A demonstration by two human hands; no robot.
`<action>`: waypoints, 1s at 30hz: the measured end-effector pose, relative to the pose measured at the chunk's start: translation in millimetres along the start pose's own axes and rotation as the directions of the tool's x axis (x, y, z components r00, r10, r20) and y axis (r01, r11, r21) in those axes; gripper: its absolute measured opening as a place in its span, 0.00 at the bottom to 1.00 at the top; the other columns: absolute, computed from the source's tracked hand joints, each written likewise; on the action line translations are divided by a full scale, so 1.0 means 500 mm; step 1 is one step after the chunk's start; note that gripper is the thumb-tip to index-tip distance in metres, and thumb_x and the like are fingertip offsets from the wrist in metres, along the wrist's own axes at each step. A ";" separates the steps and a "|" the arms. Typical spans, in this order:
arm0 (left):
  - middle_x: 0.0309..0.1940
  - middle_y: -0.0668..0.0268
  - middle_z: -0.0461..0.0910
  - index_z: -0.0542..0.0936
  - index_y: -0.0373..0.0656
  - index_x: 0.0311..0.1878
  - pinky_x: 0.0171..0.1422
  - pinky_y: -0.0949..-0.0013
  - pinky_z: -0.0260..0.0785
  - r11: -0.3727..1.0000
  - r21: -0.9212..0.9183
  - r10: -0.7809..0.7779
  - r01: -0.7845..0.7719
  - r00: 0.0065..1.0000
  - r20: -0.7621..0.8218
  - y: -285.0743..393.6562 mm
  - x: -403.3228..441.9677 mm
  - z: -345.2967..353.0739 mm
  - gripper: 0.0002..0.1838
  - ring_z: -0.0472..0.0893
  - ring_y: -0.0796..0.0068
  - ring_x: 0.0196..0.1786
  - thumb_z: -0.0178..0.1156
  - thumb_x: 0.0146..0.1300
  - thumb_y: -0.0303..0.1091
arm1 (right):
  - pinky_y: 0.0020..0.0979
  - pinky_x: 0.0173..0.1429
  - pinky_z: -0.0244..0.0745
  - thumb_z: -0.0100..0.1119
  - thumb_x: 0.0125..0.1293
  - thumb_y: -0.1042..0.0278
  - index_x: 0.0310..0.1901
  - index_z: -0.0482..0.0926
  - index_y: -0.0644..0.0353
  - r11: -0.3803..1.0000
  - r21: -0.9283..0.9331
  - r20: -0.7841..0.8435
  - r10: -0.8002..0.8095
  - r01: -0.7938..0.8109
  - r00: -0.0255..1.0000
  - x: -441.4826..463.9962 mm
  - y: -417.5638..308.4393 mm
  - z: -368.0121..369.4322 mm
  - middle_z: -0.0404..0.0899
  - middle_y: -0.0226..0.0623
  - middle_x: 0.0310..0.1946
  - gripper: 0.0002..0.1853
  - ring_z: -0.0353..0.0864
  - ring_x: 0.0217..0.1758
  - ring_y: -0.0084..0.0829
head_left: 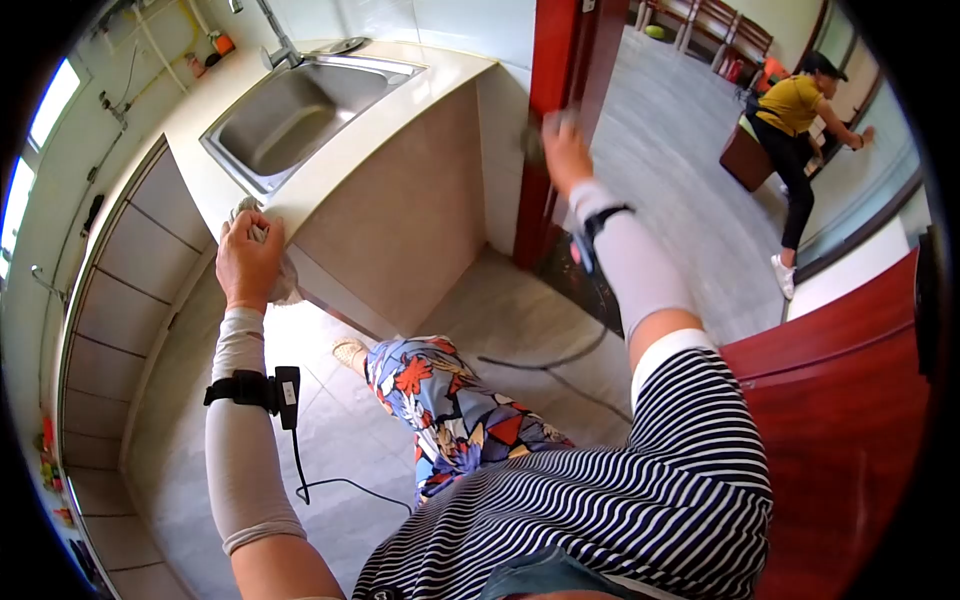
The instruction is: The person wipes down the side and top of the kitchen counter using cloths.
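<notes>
My left hand (248, 262) is closed around a crumpled grey cloth (286, 280) at the front corner of the pale countertop (330, 175). Part of the cloth pokes out above the fingers and part hangs below them. My right hand (567, 158) is raised in front of the red door frame (537, 190). Motion smears its fingers, and a blurred greyish patch beside them is too unclear to name. Whether that hand touches the frame cannot be made out.
A steel sink (300, 112) with a tap (282, 45) is set into the counter. A dark cable (550, 366) lies across the tiled floor. At right is a red door (840, 420). Beyond the doorway, a person in a yellow top (790, 105) leans towards a glass panel.
</notes>
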State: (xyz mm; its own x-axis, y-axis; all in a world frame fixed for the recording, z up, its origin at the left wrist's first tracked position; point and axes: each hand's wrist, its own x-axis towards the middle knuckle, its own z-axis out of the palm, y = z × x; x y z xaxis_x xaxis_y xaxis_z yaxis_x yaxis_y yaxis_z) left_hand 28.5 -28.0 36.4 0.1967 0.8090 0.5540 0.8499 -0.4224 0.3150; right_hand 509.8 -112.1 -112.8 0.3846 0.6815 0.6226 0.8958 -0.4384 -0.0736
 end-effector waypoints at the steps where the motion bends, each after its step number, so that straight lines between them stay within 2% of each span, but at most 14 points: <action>1: 0.40 0.59 0.79 0.81 0.50 0.33 0.46 0.54 0.73 1.000 -0.005 0.014 -0.014 1.000 -0.011 -0.004 0.000 0.002 0.14 0.81 0.52 0.42 0.64 0.56 0.50 | 0.47 0.62 0.73 0.41 0.74 0.65 0.61 0.71 0.64 0.973 0.170 0.279 0.104 -0.156 0.955 -0.085 0.047 0.110 0.70 0.60 0.61 0.20 0.73 0.61 0.56; 2: 0.40 0.59 0.79 0.81 0.50 0.33 0.46 0.54 0.73 1.000 -0.009 0.014 -0.014 1.000 -0.018 -0.003 0.002 0.002 0.14 0.81 0.52 0.42 0.64 0.56 0.50 | 0.47 0.58 0.74 0.49 0.71 0.57 0.60 0.74 0.60 0.900 0.119 0.468 0.321 -0.419 0.823 -0.178 0.104 0.284 0.77 0.49 0.57 0.21 0.79 0.57 0.47; 3: 0.40 0.59 0.79 0.81 0.50 0.33 0.46 0.54 0.73 1.000 0.002 0.025 -0.025 0.999 -0.037 -0.001 0.003 0.003 0.14 0.81 0.52 0.42 0.63 0.56 0.49 | 0.43 0.63 0.73 0.55 0.65 0.54 0.56 0.77 0.65 0.988 -0.109 0.784 0.152 -0.108 0.601 -0.219 0.067 0.109 0.76 0.58 0.57 0.25 0.76 0.61 0.54; 7: 0.39 0.60 0.79 0.81 0.50 0.34 0.47 0.54 0.73 1.000 -0.006 0.014 -0.014 0.999 -0.048 0.008 -0.003 0.002 0.13 0.80 0.52 0.42 0.63 0.56 0.48 | 0.42 0.61 0.75 0.61 0.59 0.57 0.51 0.79 0.70 0.939 -0.130 0.756 0.301 -0.317 0.582 -0.370 0.149 0.144 0.79 0.61 0.51 0.25 0.79 0.58 0.52; 11: 0.41 0.59 0.80 0.81 0.48 0.36 0.50 0.56 0.73 1.000 0.001 -0.026 0.026 1.000 0.005 0.013 -0.002 -0.003 0.14 0.80 0.54 0.44 0.62 0.58 0.48 | 0.47 0.53 0.75 0.65 0.57 0.56 0.46 0.78 0.68 0.852 0.289 0.565 0.217 -0.437 0.796 -0.250 0.157 -0.008 0.80 0.61 0.44 0.23 0.79 0.51 0.56; 14: 0.41 0.59 0.80 0.81 0.48 0.36 0.49 0.56 0.73 1.000 0.000 -0.011 0.011 1.000 -0.017 0.002 -0.001 0.000 0.14 0.80 0.54 0.43 0.62 0.58 0.49 | 0.46 0.49 0.72 0.65 0.61 0.53 0.43 0.76 0.65 0.721 0.676 -0.158 0.345 -0.153 0.925 -0.053 0.113 -0.174 0.80 0.54 0.40 0.21 0.79 0.45 0.53; 17: 0.39 0.59 0.78 0.80 0.49 0.35 0.47 0.54 0.72 1.000 -0.011 0.015 -0.015 0.999 -0.043 -0.008 -0.002 0.003 0.13 0.80 0.52 0.42 0.62 0.57 0.48 | 0.42 0.52 0.72 0.69 0.61 0.57 0.46 0.77 0.64 0.905 0.384 -0.801 0.228 0.183 0.553 0.099 0.030 -0.427 0.79 0.49 0.43 0.20 0.78 0.48 0.48; 19: 0.39 0.59 0.78 0.80 0.49 0.35 0.47 0.54 0.73 1.000 -0.016 0.013 -0.014 0.999 -0.044 -0.001 -0.007 0.002 0.13 0.80 0.52 0.43 0.62 0.57 0.48 | 0.45 0.55 0.69 0.67 0.61 0.65 0.44 0.76 0.61 0.940 0.110 -0.943 -0.005 0.324 0.333 0.182 0.039 -0.468 0.79 0.49 0.43 0.14 0.75 0.52 0.49; 20: 0.39 0.59 0.78 0.81 0.49 0.35 0.47 0.55 0.73 1.000 -0.019 0.003 -0.004 0.999 -0.042 0.001 -0.006 0.002 0.13 0.80 0.52 0.43 0.62 0.57 0.48 | 0.52 0.64 0.62 0.57 0.60 0.76 0.57 0.68 0.66 0.942 0.150 -0.930 0.032 0.301 0.365 0.193 -0.004 -0.468 0.69 0.58 0.54 0.23 0.67 0.58 0.56; 23: 0.40 0.60 0.79 0.81 0.50 0.34 0.47 0.54 0.73 1.000 -0.021 -0.022 0.021 0.999 -0.041 0.002 -0.003 0.008 0.13 0.81 0.53 0.43 0.62 0.57 0.48 | 0.46 0.52 0.70 0.59 0.62 0.70 0.44 0.76 0.60 0.934 -0.024 -0.793 -0.235 0.356 0.562 0.201 0.011 -0.311 0.79 0.51 0.44 0.10 0.76 0.50 0.51; 24: 0.40 0.60 0.79 0.81 0.50 0.34 0.47 0.54 0.73 1.000 -0.018 -0.016 0.015 0.999 -0.047 0.000 -0.001 0.010 0.12 0.81 0.54 0.42 0.62 0.57 0.48 | 0.48 0.50 0.73 0.51 0.63 0.73 0.47 0.77 0.59 1.000 -0.010 -0.185 -0.031 0.030 0.982 0.168 0.010 -0.227 0.79 0.54 0.44 0.11 0.77 0.46 0.55; 25: 0.40 0.60 0.79 0.81 0.51 0.34 0.47 0.54 0.73 1.000 -0.014 -0.009 0.008 0.998 -0.054 -0.002 -0.001 0.010 0.12 0.81 0.54 0.42 0.62 0.57 0.48 | 0.50 0.48 0.75 0.44 0.66 0.74 0.50 0.76 0.61 0.911 0.224 -0.599 -0.152 0.346 0.786 0.149 0.022 -0.119 0.79 0.58 0.43 0.14 0.78 0.43 0.58; 27: 0.40 0.60 0.79 0.81 0.50 0.34 0.47 0.56 0.73 1.000 -0.015 -0.027 0.027 0.998 -0.054 -0.004 0.001 0.011 0.13 0.80 0.55 0.42 0.62 0.57 0.48 | 0.48 0.52 0.76 0.44 0.67 0.72 0.53 0.76 0.62 0.875 0.477 0.012 0.093 -0.088 0.996 -0.003 0.034 0.067 0.78 0.60 0.48 0.15 0.79 0.48 0.59; 30: 0.40 0.61 0.80 0.81 0.50 0.34 0.47 0.57 0.73 1.000 -0.014 -0.026 0.026 0.998 -0.055 -0.005 0.002 0.016 0.12 0.80 0.55 0.43 0.62 0.57 0.48 | 0.45 0.59 0.73 0.45 0.69 0.67 0.59 0.75 0.59 0.885 0.259 0.500 0.220 -0.388 0.837 -0.217 0.050 0.217 0.76 0.56 0.56 0.19 0.77 0.57 0.53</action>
State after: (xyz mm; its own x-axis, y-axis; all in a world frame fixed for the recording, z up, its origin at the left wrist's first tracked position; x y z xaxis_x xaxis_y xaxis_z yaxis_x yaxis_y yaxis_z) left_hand 30.5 -22.7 30.0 0.1469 0.7959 0.5873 0.8476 -0.4073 0.3400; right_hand 514.7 -133.3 -266.7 0.6309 0.7673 0.1152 0.7010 -0.5000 -0.5085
